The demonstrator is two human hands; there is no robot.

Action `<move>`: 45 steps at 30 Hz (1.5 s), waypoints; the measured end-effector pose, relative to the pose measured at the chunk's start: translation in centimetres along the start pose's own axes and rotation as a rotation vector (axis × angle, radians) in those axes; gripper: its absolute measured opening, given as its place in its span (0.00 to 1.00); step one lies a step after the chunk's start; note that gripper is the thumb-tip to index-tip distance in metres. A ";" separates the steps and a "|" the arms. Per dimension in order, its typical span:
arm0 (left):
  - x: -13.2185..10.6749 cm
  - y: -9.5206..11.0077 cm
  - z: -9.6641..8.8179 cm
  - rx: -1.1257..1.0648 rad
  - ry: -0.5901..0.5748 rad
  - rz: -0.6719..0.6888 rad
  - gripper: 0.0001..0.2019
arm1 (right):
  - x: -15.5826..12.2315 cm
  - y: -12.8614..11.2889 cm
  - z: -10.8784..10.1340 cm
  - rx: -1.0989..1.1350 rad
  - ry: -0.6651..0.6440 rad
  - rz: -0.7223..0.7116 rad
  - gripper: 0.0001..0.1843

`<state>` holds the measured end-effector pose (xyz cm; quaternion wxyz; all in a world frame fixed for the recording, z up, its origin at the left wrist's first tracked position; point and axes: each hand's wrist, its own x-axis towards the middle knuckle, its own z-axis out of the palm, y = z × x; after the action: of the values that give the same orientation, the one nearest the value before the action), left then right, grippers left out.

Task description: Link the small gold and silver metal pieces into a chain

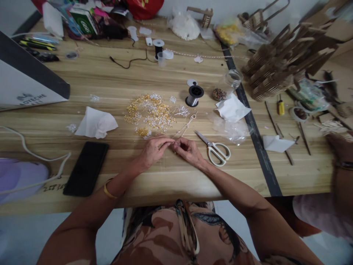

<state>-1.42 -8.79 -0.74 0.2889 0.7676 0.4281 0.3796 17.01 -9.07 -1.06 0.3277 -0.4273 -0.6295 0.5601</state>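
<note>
My left hand (154, 150) and my right hand (189, 150) meet low over the wooden table, fingers pinched together. Between them runs a thin beaded string (185, 127), its looped far end lying on the table beyond my fingers. Fine strands trail below; their ends are too faint to follow. Just past my hands spreads a pile of small gold and clear beads (160, 117). White-handled scissors (217, 151) lie partly open to the right of my right hand. A spool of silvery thread (194, 96) stands behind the pile.
A black phone (86, 168) and a crumpled white tissue (96, 123) lie left. Right of the spool are a tipped glass jar (234, 80), another tissue (233, 108) and a plastic bag (234, 129). Small wooden baskets (264, 73) crowd the back right. Another person's arm (342, 154) shows at far right.
</note>
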 end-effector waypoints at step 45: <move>0.0 0.0 0.1 0.007 0.041 -0.014 0.03 | 0.0 -0.1 -0.1 -0.015 0.014 -0.020 0.17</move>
<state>-1.34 -8.80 -0.79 0.2802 0.7575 0.4407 0.3918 17.06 -9.01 -0.92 0.3345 -0.4272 -0.6355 0.5493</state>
